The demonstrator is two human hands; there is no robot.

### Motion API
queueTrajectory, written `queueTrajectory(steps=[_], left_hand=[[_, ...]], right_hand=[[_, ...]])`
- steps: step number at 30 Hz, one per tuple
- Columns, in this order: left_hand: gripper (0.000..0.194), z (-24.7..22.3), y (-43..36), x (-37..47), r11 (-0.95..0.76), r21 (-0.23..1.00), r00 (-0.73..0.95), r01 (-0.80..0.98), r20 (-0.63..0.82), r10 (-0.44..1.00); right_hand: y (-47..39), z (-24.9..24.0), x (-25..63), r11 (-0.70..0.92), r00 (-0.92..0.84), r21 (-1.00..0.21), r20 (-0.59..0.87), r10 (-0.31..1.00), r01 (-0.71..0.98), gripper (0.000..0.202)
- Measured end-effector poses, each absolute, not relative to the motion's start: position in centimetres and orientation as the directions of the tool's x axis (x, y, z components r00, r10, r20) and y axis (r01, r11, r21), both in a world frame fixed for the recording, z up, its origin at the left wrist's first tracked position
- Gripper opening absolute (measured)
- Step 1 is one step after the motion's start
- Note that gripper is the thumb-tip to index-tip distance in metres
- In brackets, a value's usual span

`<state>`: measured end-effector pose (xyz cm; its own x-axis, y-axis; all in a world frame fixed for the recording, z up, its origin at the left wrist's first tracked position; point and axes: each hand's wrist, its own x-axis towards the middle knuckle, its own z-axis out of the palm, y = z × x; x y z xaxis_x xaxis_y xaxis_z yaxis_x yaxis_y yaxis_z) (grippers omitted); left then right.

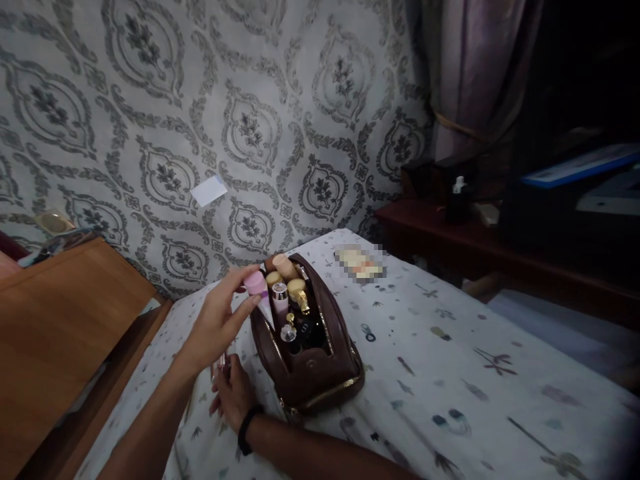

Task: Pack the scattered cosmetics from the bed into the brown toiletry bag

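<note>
A brown leather cosmetic bag (320,373) sits unzipped on the patterned sheet, packed upright with bottles and tubes. My left hand (223,310) reaches to its left rim, thumb and fingers closed around a white tube with a pink cap (256,283). Beside that tube stand a pale pink bottle with a silver cap (281,300), gold-capped bottles (297,288) and a beige-capped one (284,267). Crossing beneath the left forearm, my right hand (234,393) wears a black wristband and grips a small pinkish, shiny item (221,363), largely hidden. A clear flower-shaped stopper (289,333) shows inside the bag.
A blurred-out yellowish rectangle (360,262) lies on the sheet behind the bag. At left rises a wooden board (65,333). A dark red shelf (425,223) with a white-topped bottle (457,200) stands at right. Patterned wallpaper covers the wall (280,120).
</note>
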<state>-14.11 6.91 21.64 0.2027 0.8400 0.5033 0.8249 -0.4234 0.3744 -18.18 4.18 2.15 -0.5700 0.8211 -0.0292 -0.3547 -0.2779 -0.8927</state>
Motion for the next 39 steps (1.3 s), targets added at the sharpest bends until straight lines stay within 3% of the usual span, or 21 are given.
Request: queueTrajectory(steps=[15, 20, 26, 31, 35, 39], left_hand=[[0.027, 21.1, 7.7, -14.0, -0.342, 0.168, 0.296, 0.925, 0.245, 0.923], [0.017, 22.4, 8.1, -13.1, -0.328, 0.014, 0.324, 0.945, 0.121, 0.938], [0.018, 22.5, 9.2, -12.8, -0.352, -0.168, 0.356, 0.921, -0.005, 0.935], [0.009, 22.2, 10.0, -12.0, -0.376, -0.204, 0.348, 0.904, -0.158, 0.924], [0.006, 21.9, 10.6, -11.1, -0.397, -0.306, 0.351, 0.865, -0.195, 0.916], [0.008, 22.0, 11.1, -11.0, -0.407, -0.252, 0.355, 0.878, -0.228, 0.907]], right_hand=[[4.2, 2.5, -18.0, -0.302, -0.605, -0.900, -0.055, 0.795, -0.315, 0.012], [4.1, 2.4, -18.0, -0.286, -0.601, -0.902, -0.038, 0.798, -0.323, 0.014], [4.2, 2.8, -17.5, -0.273, -0.620, -0.910, -0.023, 0.785, -0.312, 0.012], [3.8, 3.1, -17.1, -0.257, -0.624, -0.922, -0.022, 0.781, -0.289, 0.008], [3.4, 3.3, -16.6, -0.212, -0.626, -0.935, 0.014, 0.780, -0.285, 0.008], [3.5, 3.3, -16.5, -0.207, -0.625, -0.934, 0.022, 0.781, -0.292, 0.007]])
